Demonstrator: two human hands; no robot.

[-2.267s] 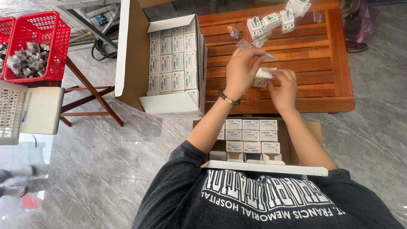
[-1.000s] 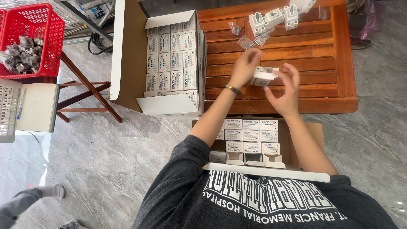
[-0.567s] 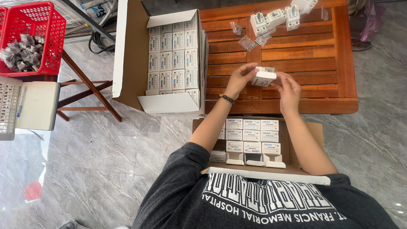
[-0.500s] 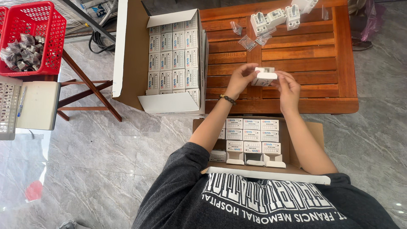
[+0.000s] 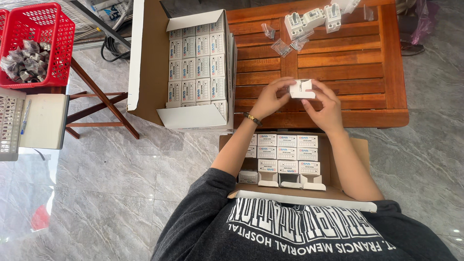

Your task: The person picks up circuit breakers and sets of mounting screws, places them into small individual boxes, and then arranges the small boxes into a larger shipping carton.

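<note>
Both hands hold one small white carton box (image 5: 301, 89) above the wooden table (image 5: 357, 63). My left hand (image 5: 272, 99) grips its left side, and my right hand (image 5: 325, 102) presses its right side with fingers on the end flaps. Below my arms sits an open cardboard box (image 5: 357, 147) with rows of the same small white boxes (image 5: 287, 147); several at its near edge have open flaps. At the table's far edge stand three white switch-like devices (image 5: 311, 19) with small clear plastic bags (image 5: 282, 47) beside them.
A larger cardboard carton (image 5: 150, 63) packed with small white boxes stands on the left of the table. A red basket (image 5: 53, 34) of wrapped parts sits on a wooden stand at far left, beside a grey tray (image 5: 9, 125). Grey marble floor surrounds everything.
My hands brought the small box down from higher over the table toward me, and both now close on its ends. A person's legs at lower left have left the view.
</note>
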